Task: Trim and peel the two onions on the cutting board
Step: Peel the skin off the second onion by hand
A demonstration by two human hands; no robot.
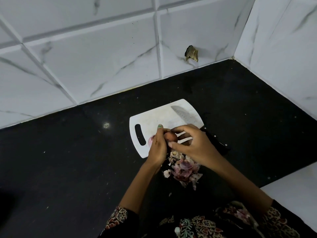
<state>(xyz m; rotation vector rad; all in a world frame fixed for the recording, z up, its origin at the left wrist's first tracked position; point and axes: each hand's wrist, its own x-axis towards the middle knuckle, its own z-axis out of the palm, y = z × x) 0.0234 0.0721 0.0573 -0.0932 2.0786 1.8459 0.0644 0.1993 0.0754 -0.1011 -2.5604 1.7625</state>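
While both hands (157,146) (193,145) grip one onion (170,136), one knife (186,115) lies idle.

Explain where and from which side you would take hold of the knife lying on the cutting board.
Grip the knife by its dark handle, probably from the right: it overhangs the cutting board's right edge, while the blade lies flat, pointing away.

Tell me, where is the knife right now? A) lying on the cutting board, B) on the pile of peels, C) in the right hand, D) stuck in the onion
A: the knife lies flat on the far part of the white cutting board, while both hands hold the onion.
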